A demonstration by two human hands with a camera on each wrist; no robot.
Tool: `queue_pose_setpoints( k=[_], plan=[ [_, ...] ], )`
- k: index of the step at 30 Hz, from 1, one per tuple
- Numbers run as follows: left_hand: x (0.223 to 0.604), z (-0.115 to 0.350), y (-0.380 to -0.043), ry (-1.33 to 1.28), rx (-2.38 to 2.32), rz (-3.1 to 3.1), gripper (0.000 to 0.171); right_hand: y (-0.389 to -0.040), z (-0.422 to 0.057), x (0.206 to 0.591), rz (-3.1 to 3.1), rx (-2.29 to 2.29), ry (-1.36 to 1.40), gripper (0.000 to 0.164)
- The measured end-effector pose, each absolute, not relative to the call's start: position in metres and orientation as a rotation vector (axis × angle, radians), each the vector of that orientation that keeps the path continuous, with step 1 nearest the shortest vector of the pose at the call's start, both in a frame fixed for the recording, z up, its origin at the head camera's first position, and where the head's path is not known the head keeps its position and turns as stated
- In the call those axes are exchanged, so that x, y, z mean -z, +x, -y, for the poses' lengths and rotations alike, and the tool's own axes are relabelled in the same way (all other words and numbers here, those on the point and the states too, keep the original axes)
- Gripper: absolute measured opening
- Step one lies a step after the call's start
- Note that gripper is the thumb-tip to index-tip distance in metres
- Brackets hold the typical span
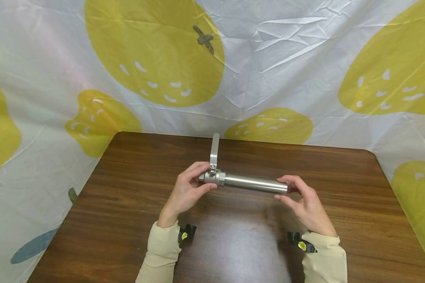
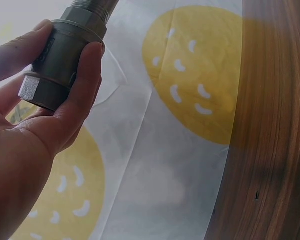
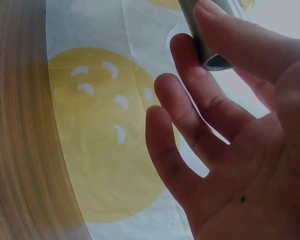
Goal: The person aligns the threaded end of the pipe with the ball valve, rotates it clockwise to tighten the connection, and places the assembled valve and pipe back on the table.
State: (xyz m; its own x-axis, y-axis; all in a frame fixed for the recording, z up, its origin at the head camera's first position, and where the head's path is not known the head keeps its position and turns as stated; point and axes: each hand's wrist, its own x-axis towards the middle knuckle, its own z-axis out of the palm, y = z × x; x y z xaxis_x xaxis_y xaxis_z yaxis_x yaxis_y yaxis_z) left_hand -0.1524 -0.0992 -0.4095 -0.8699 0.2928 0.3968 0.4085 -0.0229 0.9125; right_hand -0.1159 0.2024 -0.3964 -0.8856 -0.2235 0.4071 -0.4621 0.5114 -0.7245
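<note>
Fingers and thumb of the left hand (image 1: 187, 192) curl round a lever-handled metal ball valve (image 1: 212, 178), while those of the right hand (image 1: 306, 205) pinch the far end of a steel pipe (image 1: 256, 184). In the right wrist view, three of the right fingers touch nothing and spread loosely below the pipe's rim.

Valve and pipe lie in one line, held up over the middle of the wood-grain tabletop (image 1: 106, 204). From the valve, the pipe runs to just past three o'clock in the head view, and the flat lever handle (image 1: 214, 151) stands towards twelve.

As for progress, the two parts look already coupled at the hex collar (image 1: 222, 179). Some thread (image 2: 97, 6) shows above the valve in the left wrist view, so the joint may not be fully run in; that corner is dim and cropped, and tightness cannot be told. What is left, as a judgement, is perhaps a last turn or a check of the fit, then laying the assembly down. Nothing appears fitted to the pipe's far end.
</note>
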Motion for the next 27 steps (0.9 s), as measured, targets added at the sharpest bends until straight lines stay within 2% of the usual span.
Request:
queue_pose_setpoints(
  k=[9, 27],
  plan=[
    [0.393, 0.098, -0.145, -0.739, 2.029, 2.180, 0.046, -0.116, -0.203, 0.396, 2.510, -1.306, 0.565, 0.043],
    [0.416, 0.101, -0.155, -0.772, 2.031, 2.138, 0.048, -0.115, -0.203, 0.395, 2.546, -1.316, 0.558, 0.040]
  ],
)
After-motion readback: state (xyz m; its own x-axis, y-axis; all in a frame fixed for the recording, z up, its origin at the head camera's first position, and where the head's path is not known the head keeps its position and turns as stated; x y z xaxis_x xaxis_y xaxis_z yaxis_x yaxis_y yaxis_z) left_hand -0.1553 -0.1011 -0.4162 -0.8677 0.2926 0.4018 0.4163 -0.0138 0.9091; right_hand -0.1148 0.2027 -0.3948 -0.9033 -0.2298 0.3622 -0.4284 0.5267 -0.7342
